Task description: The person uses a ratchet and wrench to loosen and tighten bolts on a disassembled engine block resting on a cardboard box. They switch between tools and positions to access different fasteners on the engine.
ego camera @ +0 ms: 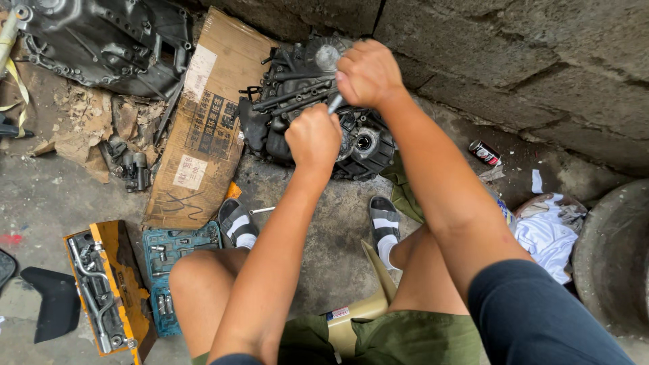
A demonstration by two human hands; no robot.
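While two hands (314, 138) (368, 71) grip one wrench (334, 103), two socket sets (101, 290) (169, 270) lie open.

Grey stained concrete floor (324, 236). Directly under the hands: dark greasy metal gearbox housing (304, 108). Left of them: flattened brown cardboard sheet (203, 128). Lower left: open teal plastic socket case (165, 270), open yellow tool tray (108, 290). Right: small red-and-black can (484, 153), crumpled white cloth (544, 233).

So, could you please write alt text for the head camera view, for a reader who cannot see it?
Seen from above, a seated person's left hand and right hand grip a metal tool over a greasy black gearbox housing on a concrete floor. Two open socket sets, yellow and teal, lie at left beside flattened cardboard.
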